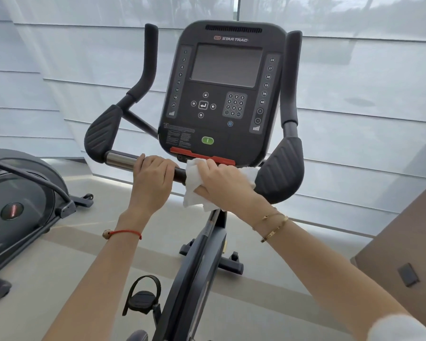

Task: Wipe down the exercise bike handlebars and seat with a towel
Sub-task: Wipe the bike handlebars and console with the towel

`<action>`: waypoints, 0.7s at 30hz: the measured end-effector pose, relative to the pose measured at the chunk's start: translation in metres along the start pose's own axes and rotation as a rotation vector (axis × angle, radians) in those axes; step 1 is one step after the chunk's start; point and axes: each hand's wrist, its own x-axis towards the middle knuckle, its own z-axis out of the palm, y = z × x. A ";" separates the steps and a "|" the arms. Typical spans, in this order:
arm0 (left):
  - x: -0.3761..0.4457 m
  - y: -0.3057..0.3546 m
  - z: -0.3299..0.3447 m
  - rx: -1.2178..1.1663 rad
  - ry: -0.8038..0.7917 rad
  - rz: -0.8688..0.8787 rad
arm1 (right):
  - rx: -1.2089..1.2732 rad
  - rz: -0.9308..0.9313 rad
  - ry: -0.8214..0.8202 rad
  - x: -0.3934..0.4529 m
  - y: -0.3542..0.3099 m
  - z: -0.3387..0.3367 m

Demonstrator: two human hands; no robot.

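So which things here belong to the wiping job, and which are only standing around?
For the job: towel, handlebar, right hand, left hand.

Standing around: console, pedal, other machine, wooden cabinet.

We can't see the seat, console (pixel 228 94) fine print too small to read, neighbouring machine (pixel 22 205) cut by left edge, pedal (pixel 143 297) partly hidden.

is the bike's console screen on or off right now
Off, as far as the view shows: the console screen is a blank dark grey with no figures or lights, while the right hand wipes the bar below with the towel.
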 end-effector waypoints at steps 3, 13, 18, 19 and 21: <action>0.000 -0.001 -0.001 -0.020 0.005 0.000 | -0.012 -0.021 0.023 -0.008 0.004 0.002; 0.003 -0.009 -0.002 -0.065 -0.015 0.038 | -0.057 -0.011 -0.032 -0.001 -0.002 0.000; 0.002 -0.009 -0.005 -0.142 -0.035 -0.002 | 0.117 0.071 -0.118 0.044 -0.017 0.005; 0.003 -0.009 -0.005 -0.148 -0.041 -0.012 | 0.121 0.070 -0.125 0.045 -0.017 0.005; 0.003 -0.007 -0.006 -0.150 -0.047 -0.016 | 0.147 0.058 -0.108 0.041 -0.013 0.006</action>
